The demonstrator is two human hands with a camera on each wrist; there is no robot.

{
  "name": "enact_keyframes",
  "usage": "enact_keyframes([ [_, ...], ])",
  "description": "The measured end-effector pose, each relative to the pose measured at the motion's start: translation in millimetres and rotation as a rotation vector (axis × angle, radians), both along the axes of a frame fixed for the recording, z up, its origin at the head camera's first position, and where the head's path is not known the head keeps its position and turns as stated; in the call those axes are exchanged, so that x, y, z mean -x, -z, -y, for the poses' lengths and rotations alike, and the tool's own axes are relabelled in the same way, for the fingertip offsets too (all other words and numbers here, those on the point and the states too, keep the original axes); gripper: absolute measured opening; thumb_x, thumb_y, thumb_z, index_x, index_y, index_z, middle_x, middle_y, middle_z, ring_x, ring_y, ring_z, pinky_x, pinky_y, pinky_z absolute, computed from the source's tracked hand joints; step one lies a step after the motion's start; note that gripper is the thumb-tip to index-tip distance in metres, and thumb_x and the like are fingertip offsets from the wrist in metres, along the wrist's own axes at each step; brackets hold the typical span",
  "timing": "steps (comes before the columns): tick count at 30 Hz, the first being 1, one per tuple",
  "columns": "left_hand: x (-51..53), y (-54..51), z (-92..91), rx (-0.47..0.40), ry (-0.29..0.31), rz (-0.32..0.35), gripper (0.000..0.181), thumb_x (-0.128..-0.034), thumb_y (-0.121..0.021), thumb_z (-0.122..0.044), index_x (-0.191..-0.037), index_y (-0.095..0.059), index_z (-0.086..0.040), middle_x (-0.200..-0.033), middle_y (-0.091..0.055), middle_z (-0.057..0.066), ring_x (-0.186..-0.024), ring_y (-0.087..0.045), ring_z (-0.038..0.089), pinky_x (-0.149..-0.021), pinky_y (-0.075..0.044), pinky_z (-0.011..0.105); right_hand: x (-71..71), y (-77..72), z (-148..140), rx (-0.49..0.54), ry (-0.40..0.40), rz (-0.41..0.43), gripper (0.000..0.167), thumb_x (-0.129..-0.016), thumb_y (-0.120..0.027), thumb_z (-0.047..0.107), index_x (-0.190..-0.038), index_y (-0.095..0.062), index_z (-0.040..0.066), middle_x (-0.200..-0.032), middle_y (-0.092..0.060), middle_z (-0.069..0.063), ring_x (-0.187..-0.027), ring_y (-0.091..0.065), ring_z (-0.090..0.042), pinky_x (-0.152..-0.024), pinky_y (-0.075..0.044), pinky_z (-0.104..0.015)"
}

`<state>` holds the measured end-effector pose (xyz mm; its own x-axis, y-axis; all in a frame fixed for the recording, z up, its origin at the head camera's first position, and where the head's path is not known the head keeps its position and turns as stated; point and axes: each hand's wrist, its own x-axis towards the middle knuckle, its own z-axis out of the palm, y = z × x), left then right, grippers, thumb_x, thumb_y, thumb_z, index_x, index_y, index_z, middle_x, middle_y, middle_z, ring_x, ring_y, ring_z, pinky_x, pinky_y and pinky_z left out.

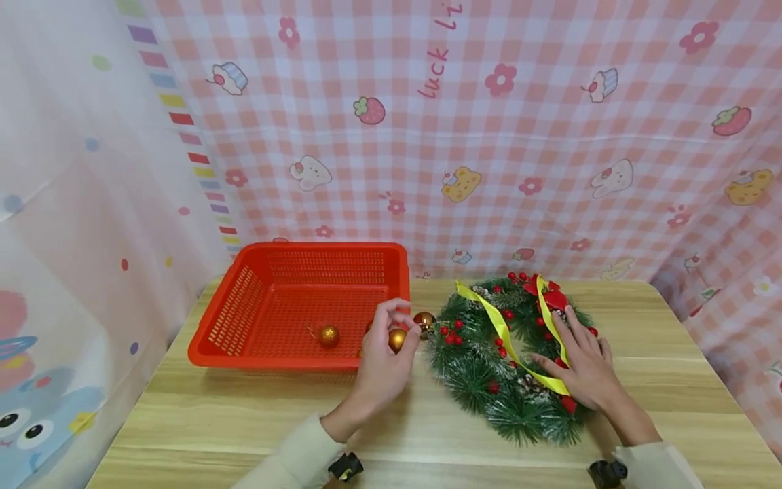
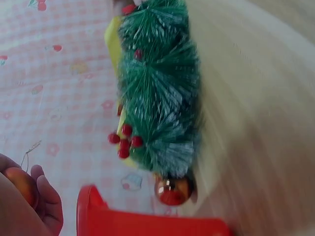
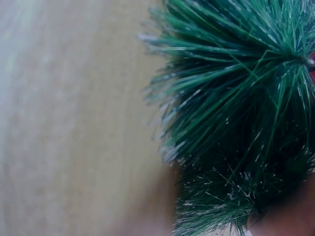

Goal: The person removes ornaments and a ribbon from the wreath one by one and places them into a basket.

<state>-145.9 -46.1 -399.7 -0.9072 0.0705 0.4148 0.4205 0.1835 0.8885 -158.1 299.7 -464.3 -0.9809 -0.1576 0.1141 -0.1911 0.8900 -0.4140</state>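
Note:
My left hand [image 1: 386, 356] holds a gold bauble [image 1: 397, 339] between thumb and fingers, above the right front corner of the red basket [image 1: 293, 362]. In the left wrist view a thin loop of string stands up from that bauble [image 2: 22, 186]. My right hand [image 1: 583, 363] rests with spread fingers on the right side of a green wreath [image 1: 470, 384], which has red berries and pinecones. A yellow ribbon [image 1: 497, 326] lies across the wreath. Against the wreath's left edge sits a shiny bronze bauble [image 1: 424, 322]. The right wrist view shows mostly green needles [image 3: 236, 98].
Inside the basket lies a glittery gold bauble [image 1: 328, 336]; more baubles there are partly hidden behind my left hand. Basket and wreath stand on a wooden table [image 1: 427, 448]. A pink checked curtain [image 1: 391, 156] hangs right behind it.

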Motion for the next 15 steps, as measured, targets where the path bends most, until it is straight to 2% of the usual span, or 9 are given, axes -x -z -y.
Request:
enact_keyframes([
  [4,4.7,-4.0,11.3,-0.010,-0.026,-0.003,0.034,-0.0944,-0.062,-0.001,-0.125,-0.051,-0.013,-0.096,-0.061,0.005,-0.075,-0.053,0.017,-0.061,-0.042,0.022,-0.4,0.1,0,-0.002,-0.001,0.001,0.091,-0.095,-0.059,0.051,-0.160,-0.010,0.012,-0.166,0.008,-0.014,-0.139,-0.013,-0.059,-0.104,-0.003,-0.078],
  [10,11.8,-6.0,30.6,0.011,-0.086,0.019,0.035,-0.0959,-0.062,-0.004,-0.127,-0.050,-0.014,-0.099,-0.060,0.007,-0.081,-0.054,0.019,-0.067,-0.042,0.025,-0.6,0.1,0,-0.002,-0.001,0.001,0.091,-0.095,-0.060,0.051,-0.160,-0.010,0.012,-0.166,0.008,-0.014,-0.139,-0.013,-0.059,-0.104,-0.003,-0.078],
  [15,18.4,-6.1,47.6,0.033,-0.129,0.030,0.032,-0.0966,-0.061,-0.005,-0.125,-0.050,-0.015,-0.097,-0.058,0.005,-0.073,-0.051,0.019,-0.058,-0.040,0.023,-0.2,1.1,0,-0.002,0.000,-0.008,0.091,-0.095,-0.060,0.051,-0.160,-0.010,0.013,-0.166,0.009,-0.013,-0.139,-0.014,-0.058,-0.104,-0.002,-0.077],
])
